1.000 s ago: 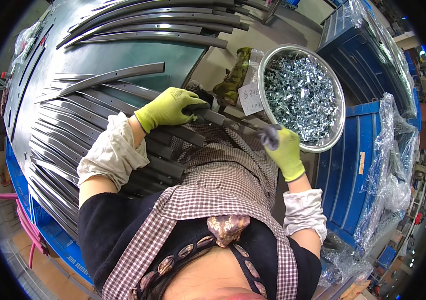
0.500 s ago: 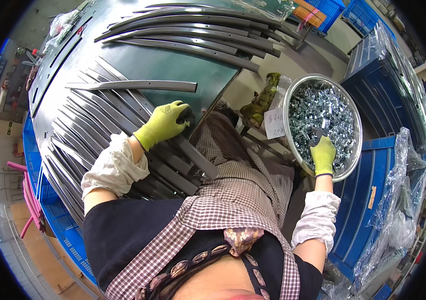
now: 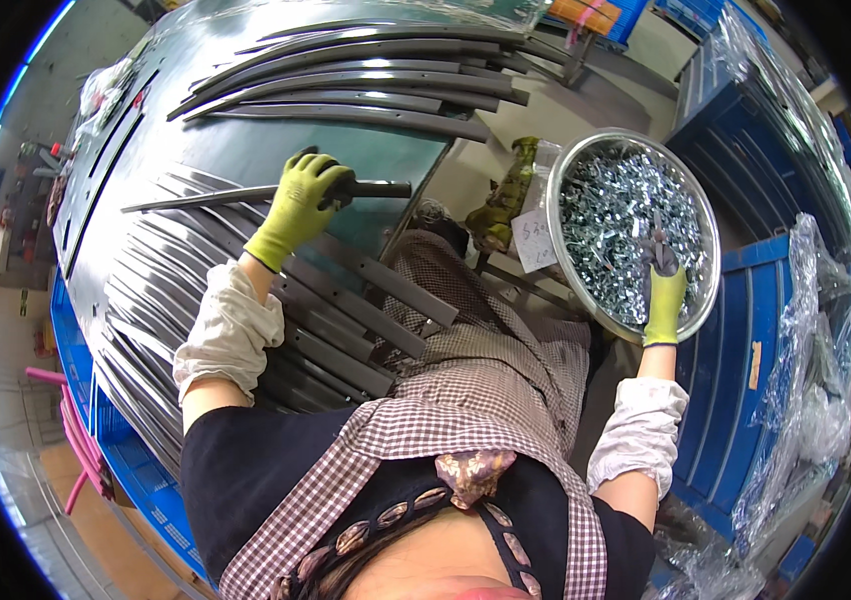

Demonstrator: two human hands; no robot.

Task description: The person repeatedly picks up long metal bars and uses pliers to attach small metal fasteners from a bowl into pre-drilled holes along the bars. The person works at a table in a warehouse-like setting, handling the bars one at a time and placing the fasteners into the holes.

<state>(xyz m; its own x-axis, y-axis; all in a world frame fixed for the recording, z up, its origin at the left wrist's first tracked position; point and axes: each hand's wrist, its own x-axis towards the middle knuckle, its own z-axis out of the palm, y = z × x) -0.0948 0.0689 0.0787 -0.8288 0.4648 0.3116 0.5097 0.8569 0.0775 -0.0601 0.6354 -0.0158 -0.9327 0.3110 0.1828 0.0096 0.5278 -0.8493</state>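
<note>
My left hand [image 3: 298, 205], in a yellow-green glove with dark fingers, is closed round a long dark metal strip [image 3: 386, 189]. That strip lies crosswise over a row of similar dark strips [image 3: 366, 315] on the green table. At the right, my right hand [image 3: 664, 285], gloved alike, reaches into a round metal bowl [image 3: 714, 270] full of small shiny metal clips [image 3: 626, 205]. Its fingers are bunched together among the clips; whatever they pinch is too small to make out.
More curved dark strips [image 3: 376, 75] lie at the far side of the table [image 3: 386, 155]. A paper tag [image 3: 534, 240] is by the bowl. Blue metal bins [image 3: 746, 350] with clear plastic film [image 3: 796, 400] stand at the right. A blue crate [image 3: 151, 485] is at the left.
My left hand has moved up and left onto the crosswise strip and closed on it. My right hand is still in the bowl, its fingers bunched in the clips.
</note>
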